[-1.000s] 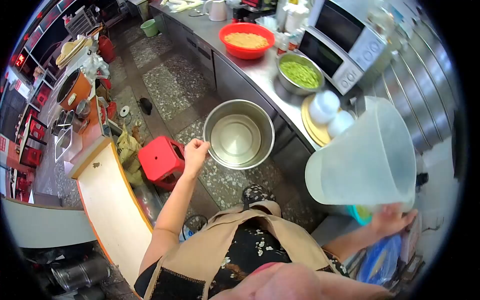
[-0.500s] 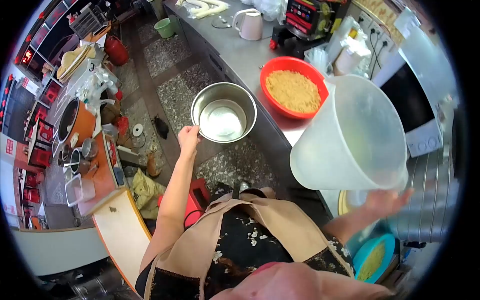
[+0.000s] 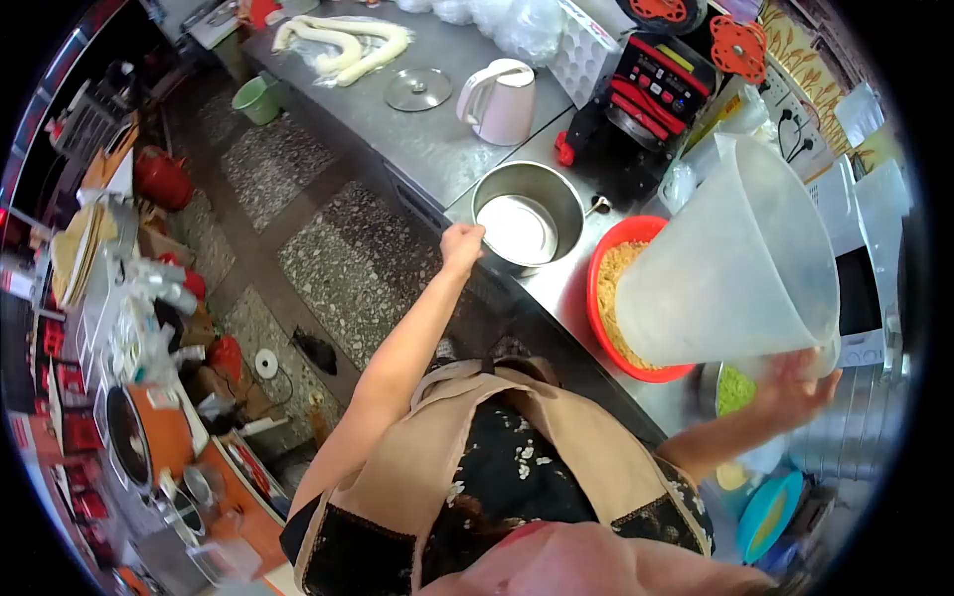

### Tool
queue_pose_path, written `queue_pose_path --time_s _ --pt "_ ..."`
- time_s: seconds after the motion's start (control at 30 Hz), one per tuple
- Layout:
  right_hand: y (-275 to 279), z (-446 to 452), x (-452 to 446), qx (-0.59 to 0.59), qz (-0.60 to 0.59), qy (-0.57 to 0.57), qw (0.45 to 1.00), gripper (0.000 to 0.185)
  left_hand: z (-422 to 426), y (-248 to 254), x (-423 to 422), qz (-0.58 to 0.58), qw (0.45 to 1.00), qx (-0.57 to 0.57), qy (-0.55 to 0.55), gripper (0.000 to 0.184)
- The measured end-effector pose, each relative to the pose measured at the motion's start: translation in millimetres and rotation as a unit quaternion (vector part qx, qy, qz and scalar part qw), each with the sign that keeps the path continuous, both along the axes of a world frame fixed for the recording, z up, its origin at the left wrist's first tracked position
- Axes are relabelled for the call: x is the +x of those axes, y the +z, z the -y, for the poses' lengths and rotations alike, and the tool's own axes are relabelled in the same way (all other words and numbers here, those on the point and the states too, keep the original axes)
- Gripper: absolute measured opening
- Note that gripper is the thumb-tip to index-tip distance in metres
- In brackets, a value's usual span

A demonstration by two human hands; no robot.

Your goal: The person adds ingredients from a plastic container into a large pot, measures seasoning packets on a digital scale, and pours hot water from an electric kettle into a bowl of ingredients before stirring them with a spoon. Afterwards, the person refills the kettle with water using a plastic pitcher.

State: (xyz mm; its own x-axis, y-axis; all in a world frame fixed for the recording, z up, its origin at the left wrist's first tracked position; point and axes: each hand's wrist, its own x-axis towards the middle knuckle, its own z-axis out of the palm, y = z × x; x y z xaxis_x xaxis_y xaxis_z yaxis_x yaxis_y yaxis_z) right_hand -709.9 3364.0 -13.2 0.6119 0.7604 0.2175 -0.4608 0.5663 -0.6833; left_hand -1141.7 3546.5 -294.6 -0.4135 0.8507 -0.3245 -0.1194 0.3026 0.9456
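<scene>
My left hand (image 3: 462,246), fingers closed, grips the near side of a shiny stainless steel pot (image 3: 568,199). The pot has its mouth upward at the counter's front edge; I cannot tell whether its base touches the counter. My right hand (image 3: 798,385) is curled at the near side of a large translucent plastic pitcher (image 3: 711,263), holding it by the handle, which is partly hidden. This pitcher is tilted and hangs over a red basin (image 3: 596,298) of yellowish crumbly food (image 3: 618,323), covering part of it.
On the steel counter (image 3: 437,159) are a pale kettle (image 3: 507,114), a glass lid (image 3: 417,89), long dough strips (image 3: 348,50) and a black-and-red appliance (image 3: 656,89). Green food (image 3: 735,389) shows below the pitcher. A green bucket (image 3: 257,102) stands on the floor.
The pot has gone from above the floor to the counter's edge, beside the red basin. The pitcher now covers more of the basin. My view has turned towards the counter.
</scene>
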Motion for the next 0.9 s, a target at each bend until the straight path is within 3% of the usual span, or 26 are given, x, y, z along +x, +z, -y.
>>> queue_pose_path --time_s 0.07,0.1,0.17,0.2,0.23,0.27,0.3,0.33,0.37,0.47,0.53,0.6,0.67,0.73,0.8,0.83,0.87,0.9 --pt "2 -11 -16 0.032 0.035 0.146 0.988 0.048 -36 9 -6 -0.025 0.998 -0.021 -0.046 0.023" --pt "2 -18 -29 0.028 0.034 0.132 0.99 0.048 -54 13 -6 -0.006 0.997 -0.039 -0.068 0.023" --pt "6 -33 -64 -0.015 0.047 -0.099 0.994 0.048 -90 -3 -6 0.03 0.994 -0.027 -0.105 0.022" --pt "9 -52 -84 -0.039 0.129 -0.219 0.966 0.048 -108 -6 -14 0.0 0.972 -0.087 -0.217 0.03" --pt "12 -70 -104 -0.082 0.197 -0.345 0.914 0.048 -125 4 -16 -0.001 0.97 -0.089 -0.226 0.03" --pt "11 -75 -106 0.036 0.097 -0.08 0.991 0.048 -140 11 -20 -0.221 0.941 0.0 -0.255 0.039" --pt "7 -80 -106 0.046 0.061 -0.05 0.996 0.047 -153 24 -24 -0.425 0.859 0.09 -0.27 0.049" --pt "2 -84 -106 0.056 0.024 -0.02 0.998 0.047 -182 43 -28 -0.45 0.848 0.179 -0.216 0.058" --pt "-7 -98 -109 0.049 0.02 -0.029 0.998 0.047 -214 63 -31 -0.471 0.827 0.261 -0.164 0.067" --pt "-30 -117 -129 -0.028 0.09 -0.231 0.969 0.046 -302 105 -32 -0.537 0.779 0.306 -0.111 0.066" --pt "-38 -135 -148 -0.066 0.144 -0.362 0.918 0.046 -347 104 -25 -0.587 0.761 0.24 -0.133 0.059" --pt "-33 -147 -168 -0.093 0.181 -0.436 0.877 0.047 -373 85 -27 -0.559 0.764 0.259 -0.194 0.054" --pt "-25 -170 -196 -0.116 0.375 -0.477 0.786 0.043 -389 76 -35 -0.527 0.762 0.277 -0.255 0.049" --pt "-24 -198 -225 -0.141 0.546 -0.493 0.663 0.04 -398 74 -51 -0.505 0.724 0.326 -0.338 0.04" --pt "-17 -206 -264 -0.182 0.621 -0.499 0.576 0.039 -400 79 -70 -0.491 0.696 0.348 -0.392 0.039" --pt "-4 -210 -280 -0.167 0.459 -0.375 0.788 0.037 -401 82 -77 -0.484 0.674 0.362 -0.425 0.039" --pt "9 -217 -294 -0.129 0.253 -0.224 0.932 0.036 -405 85 -85 -0.471 0.672 0.365 -0.439 0.039" --pt "12 -225 -307 -0.103 0.145 -0.141 0.974 0.035 -409 89 -92 -0.464 0.643 0.397 -0.462 0.04"
